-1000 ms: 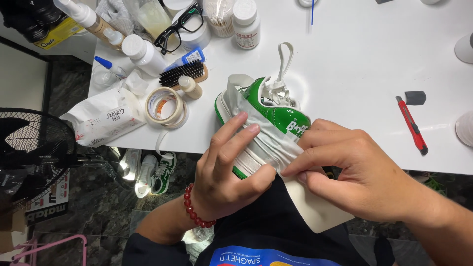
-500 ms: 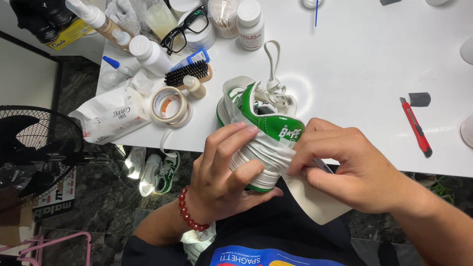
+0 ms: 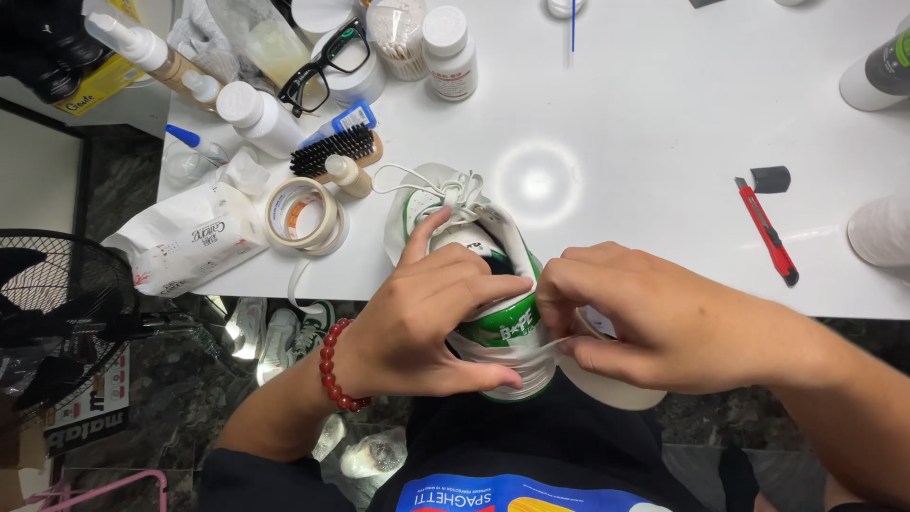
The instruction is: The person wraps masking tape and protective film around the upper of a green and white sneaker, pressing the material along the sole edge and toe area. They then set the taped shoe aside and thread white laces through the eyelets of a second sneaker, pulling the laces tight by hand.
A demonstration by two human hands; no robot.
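2 hands meet over 1 white-and-green sneaker [image 3: 479,284] at the near edge of the white counter [image 3: 645,142], seen from the head camera looking straight down. The left hand [image 3: 427,322], with a red bead bracelet [image 3: 334,365] on its wrist, wraps around the shoe's heel end, fingers curled over the green tab and thumb under the sole edge. The right hand [image 3: 654,318] pinches a thin strip of pale material at the shoe's side, its fingers closed together, with a white sheet [image 3: 616,389] beneath it. The sneaker's toe and loose white laces [image 3: 445,185] rest on the counter; its heel hangs over the person's lap.

Left of the shoe lie a roll of masking tape [image 3: 303,213], a dark-bristled brush [image 3: 334,152], black glasses [image 3: 327,66] and several white bottles [image 3: 256,114]. A red utility knife [image 3: 766,230] lies well apart on the right.
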